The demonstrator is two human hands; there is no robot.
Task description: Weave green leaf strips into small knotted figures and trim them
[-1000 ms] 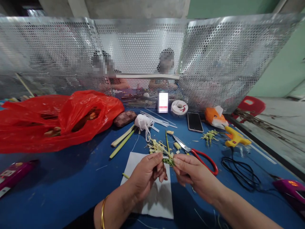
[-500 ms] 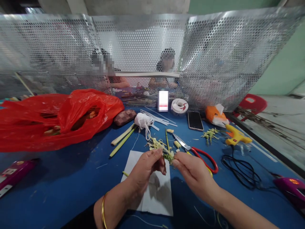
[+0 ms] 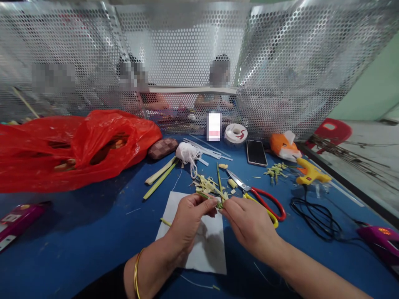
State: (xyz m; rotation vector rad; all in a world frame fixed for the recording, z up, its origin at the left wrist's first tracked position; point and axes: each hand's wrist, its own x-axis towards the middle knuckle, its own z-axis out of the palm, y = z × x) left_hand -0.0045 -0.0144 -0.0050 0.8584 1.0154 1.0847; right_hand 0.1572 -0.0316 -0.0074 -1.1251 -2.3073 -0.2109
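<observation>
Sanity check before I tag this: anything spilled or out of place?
Slightly untidy: pale plant scraps lie scattered beyond the white sheet, and the white thread bundle trails loose strands. No obvious damage.

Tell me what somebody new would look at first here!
Probably the big, shiny red plastic bag, spread over the left side of the blue table. Next might come the left hand and right hand, pinching green plant bits in the middle. The bright yellow glue gun stands out too, over on the right.
</observation>
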